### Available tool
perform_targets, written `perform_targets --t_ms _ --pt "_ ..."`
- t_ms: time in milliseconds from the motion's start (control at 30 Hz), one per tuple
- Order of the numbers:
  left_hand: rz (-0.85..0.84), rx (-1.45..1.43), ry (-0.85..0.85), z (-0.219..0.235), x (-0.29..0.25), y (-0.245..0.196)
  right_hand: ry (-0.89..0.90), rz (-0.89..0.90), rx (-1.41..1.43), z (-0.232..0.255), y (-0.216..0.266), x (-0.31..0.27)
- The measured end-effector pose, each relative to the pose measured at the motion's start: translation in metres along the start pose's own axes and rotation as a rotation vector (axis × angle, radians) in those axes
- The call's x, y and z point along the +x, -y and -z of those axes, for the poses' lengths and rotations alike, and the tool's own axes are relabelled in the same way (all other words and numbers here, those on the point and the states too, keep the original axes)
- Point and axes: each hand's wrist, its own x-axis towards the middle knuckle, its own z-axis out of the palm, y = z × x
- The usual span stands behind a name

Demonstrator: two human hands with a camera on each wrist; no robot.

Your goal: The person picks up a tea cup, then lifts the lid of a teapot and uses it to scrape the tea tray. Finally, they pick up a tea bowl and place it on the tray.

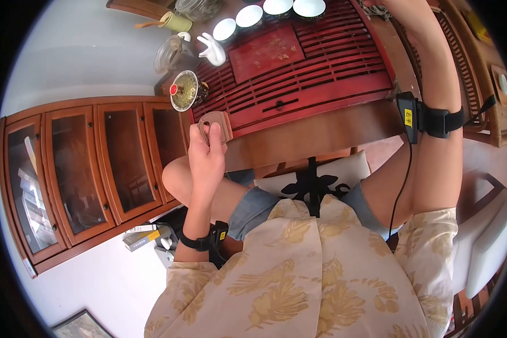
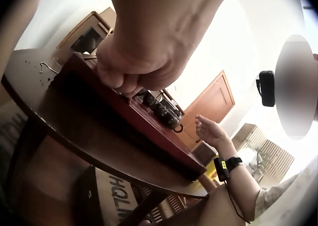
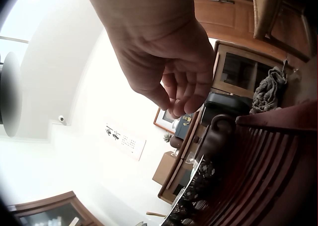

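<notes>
My left hand [image 1: 207,160] grips a flat brown piece [image 1: 224,125] with a rounded opening, at the near left corner of the red slatted tray [image 1: 321,89]. Curled fingers of the left hand [image 2: 141,62] hide that piece in the left wrist view. A lidded bowl [image 1: 184,91] with a red knob stands just beyond it. My right hand [image 3: 169,67] hangs in the air with fingers loosely bent and nothing visible in them; below it is a dark teapot [image 3: 214,140]. The left wrist view shows this right hand [image 2: 211,131] raised beyond the tray.
Several white-lined cups [image 1: 249,17] line the tray's far side, beside a white hand-shaped figure [image 1: 212,49] and a glass pitcher [image 1: 170,54]. A grey cloth [image 3: 268,89] lies past the tray's edge. Glass-door cabinets [image 1: 79,169] stand to the left.
</notes>
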Motion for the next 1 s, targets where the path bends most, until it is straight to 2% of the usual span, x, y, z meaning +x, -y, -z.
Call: perform_targets --t_ms 133,233,367,400,500,633,733,867,967,1000 --pt "0.019 -0.045 -0.012 0.005 0.003 0.007 -0.017 0.000 -0.003 -0.001 -0.001 0.000" --pt "0.058 -0.030 -0.071 0.018 0.006 0.009 0.092 -0.067 0.094 0.007 -0.007 0.006" --pt "0.174 -0.009 -0.102 0.039 0.002 0.009 0.020 -0.070 0.005 0.007 0.000 0.003" --pt "0.176 -0.010 -0.119 0.038 0.004 0.019 0.010 -0.043 0.000 0.007 -0.002 0.004" --pt "0.192 -0.024 -0.131 0.028 0.001 0.009 -0.006 -0.020 -0.004 0.006 -0.003 0.006" --pt "0.070 -0.056 -0.027 0.004 0.001 0.004 0.001 0.042 0.023 0.004 0.001 -0.003" --pt "-0.067 -0.038 0.041 -0.020 0.005 -0.001 -0.013 0.000 -0.015 0.003 0.001 0.001" --pt "-0.162 -0.022 0.134 -0.060 -0.002 -0.037 -0.003 0.006 -0.019 0.008 -0.006 0.006" --pt "-0.263 0.112 0.169 -0.086 0.001 -0.057 -0.001 0.006 -0.022 0.008 -0.006 0.005" --pt "-0.245 0.103 0.179 -0.092 0.002 -0.063 0.000 0.002 -0.018 0.008 -0.006 0.007"
